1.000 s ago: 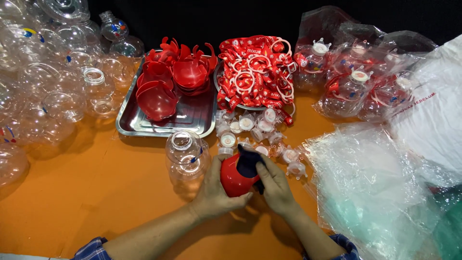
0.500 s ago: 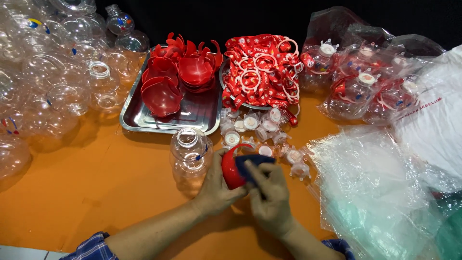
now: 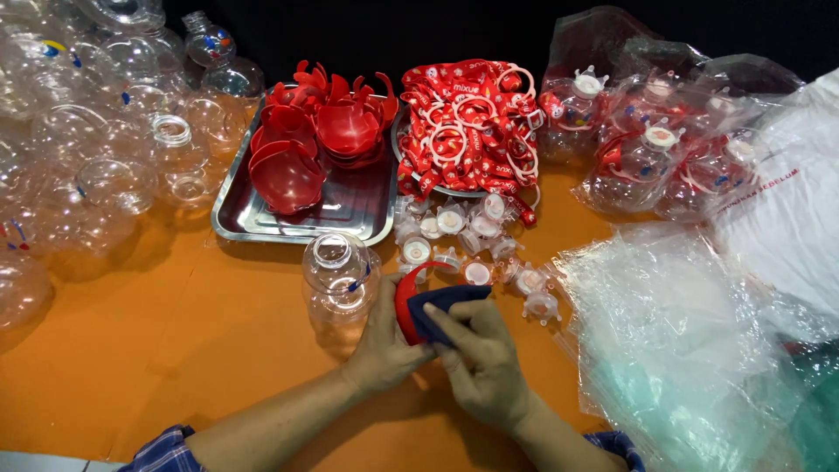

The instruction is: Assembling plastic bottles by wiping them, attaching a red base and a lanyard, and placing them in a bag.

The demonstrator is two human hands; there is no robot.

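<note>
From the head camera, the left hand [image 3: 384,345] grips a red cup [image 3: 407,306] on the orange table [image 3: 175,350], while the right hand [image 3: 481,358] presses a dark blue cloth [image 3: 446,301] into it. A clear bottle [image 3: 336,275] stands just beside, white caps [image 3: 463,236] and a steel tray [image 3: 350,205] beyond.

A steel tray [image 3: 350,214] holds red cup pieces [image 3: 288,175] — red lanyards [image 3: 463,131] heaped just beside it. Clear bottles [image 3: 87,149] crowd the left; white caps [image 3: 463,240] scatter near plastic bags [image 3: 690,341].
</note>
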